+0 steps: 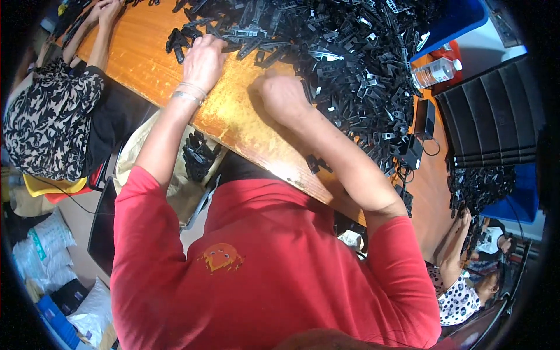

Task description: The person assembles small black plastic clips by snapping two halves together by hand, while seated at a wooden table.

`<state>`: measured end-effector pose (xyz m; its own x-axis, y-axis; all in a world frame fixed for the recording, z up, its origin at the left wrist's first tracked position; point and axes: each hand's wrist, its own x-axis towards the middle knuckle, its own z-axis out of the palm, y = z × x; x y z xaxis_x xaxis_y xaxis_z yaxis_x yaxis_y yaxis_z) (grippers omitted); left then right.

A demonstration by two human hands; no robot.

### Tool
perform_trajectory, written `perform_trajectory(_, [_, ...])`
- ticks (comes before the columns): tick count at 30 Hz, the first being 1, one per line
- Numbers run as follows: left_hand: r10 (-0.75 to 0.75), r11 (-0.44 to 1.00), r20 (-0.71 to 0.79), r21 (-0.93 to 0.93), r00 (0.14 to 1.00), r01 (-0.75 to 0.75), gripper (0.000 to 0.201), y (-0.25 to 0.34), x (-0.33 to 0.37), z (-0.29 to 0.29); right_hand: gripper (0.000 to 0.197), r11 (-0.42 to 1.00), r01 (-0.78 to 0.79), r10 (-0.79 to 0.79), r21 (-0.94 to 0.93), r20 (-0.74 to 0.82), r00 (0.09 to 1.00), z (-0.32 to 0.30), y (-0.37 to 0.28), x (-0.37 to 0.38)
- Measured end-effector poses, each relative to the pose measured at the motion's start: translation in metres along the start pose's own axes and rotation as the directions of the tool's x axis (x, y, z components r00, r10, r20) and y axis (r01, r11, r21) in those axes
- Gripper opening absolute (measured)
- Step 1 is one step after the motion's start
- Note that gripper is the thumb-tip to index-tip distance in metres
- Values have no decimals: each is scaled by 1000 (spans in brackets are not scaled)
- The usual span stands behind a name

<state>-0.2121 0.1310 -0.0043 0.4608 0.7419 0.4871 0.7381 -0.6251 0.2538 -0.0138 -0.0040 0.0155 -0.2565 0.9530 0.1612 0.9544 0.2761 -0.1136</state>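
Note:
My left hand (204,61) rests at the table's far side with its fingers bent down among small black plastic clips (178,44). What its fingers hold, if anything, is hidden beneath it. To its right, above the bare wood, my right hand (284,96) is closed, with the fingers curled under and their contents out of sight. A big heap of black plastic clips (361,76) spreads from beyond both hands to the right, beside my right forearm. A couple of loose black pieces (318,164) lie under that forearm near the table edge.
The wooden table (239,125) slants across in front of me. Below its edge, a pale sack (175,169) contains black clips. At right are a blue bin (461,29), a clear bottle (434,73) and a black adapter (426,116). Co-workers sit left and right.

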Motion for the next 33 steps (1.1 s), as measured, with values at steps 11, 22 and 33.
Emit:
perform_trajectory(11, [51, 967, -41, -249, 998, -60, 15, 10, -43, -7, 23, 979, 15, -24, 202, 42, 999, 6, 6, -12])
perform_trajectory(22, [108, 855, -39, -505, 993, -113, 22, 47, -91, -53, 17, 186, -469, 149, 864, 447, 882, -19, -8, -18])
perform_trajectory(33, [-118, 642, 405, -666, 907, 381, 10, 49, -114, -49, 22, 841, 288, -96, 459, -398, 913, -8, -29, -36])
